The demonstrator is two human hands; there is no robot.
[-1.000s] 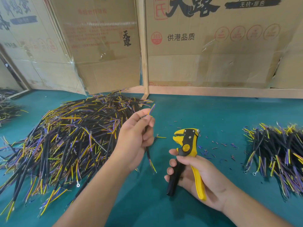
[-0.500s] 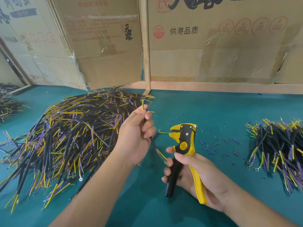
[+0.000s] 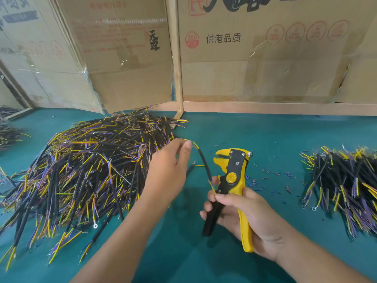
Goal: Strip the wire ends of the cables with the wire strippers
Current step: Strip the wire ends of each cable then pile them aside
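Left hand [image 3: 169, 170] now pinches cable [image 3: 205, 166] top, lower end swung to right hand [image 3: 240, 213] gripping wire strippers [image 3: 232, 170]; stripping looks next

Small assembly workshop, wire-harness work. Green-covered bench [image 3: 265, 139]; big heap of cut black cables [image 3: 87, 170] left, smaller pile [image 3: 344, 186] right; insulation scraps [image 3: 271, 176] scattered between. Flattened cardboard cartons [image 3: 265, 58] in wooden frame [image 3: 176, 58] wall off the station.

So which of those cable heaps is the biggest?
The big heap left of the left hand. It sprawls far wider than the smaller heap at the right and the partly seen one at the far left.
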